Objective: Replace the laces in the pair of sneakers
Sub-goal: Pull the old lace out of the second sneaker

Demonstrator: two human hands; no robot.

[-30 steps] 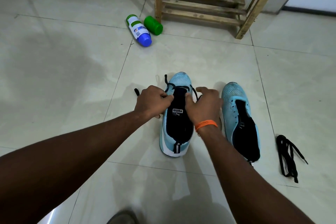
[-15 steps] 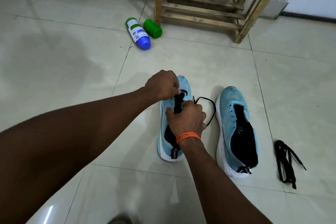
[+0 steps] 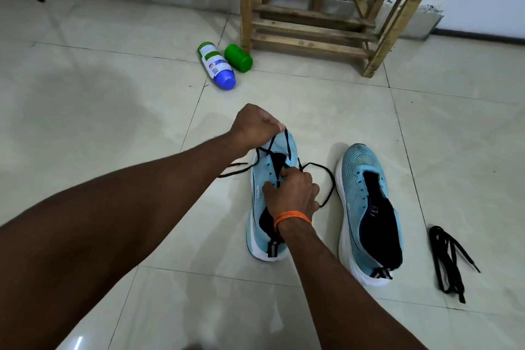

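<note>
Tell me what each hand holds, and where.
The left hand pinches the lace at a loop above the toe of the sneaker. The right hand grips that sneaker at its tongue, mid-lacing.

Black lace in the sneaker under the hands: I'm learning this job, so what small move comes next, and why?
Probably draw the left hand up and away: it pinches the black lace above the toe of the light blue sneaker, the right hand holds it at the tongue, and slack lace lies looped on the floor beside it.

Glossy tile floor [image 3: 312, 111], wood rack [image 3: 309, 28]
</note>
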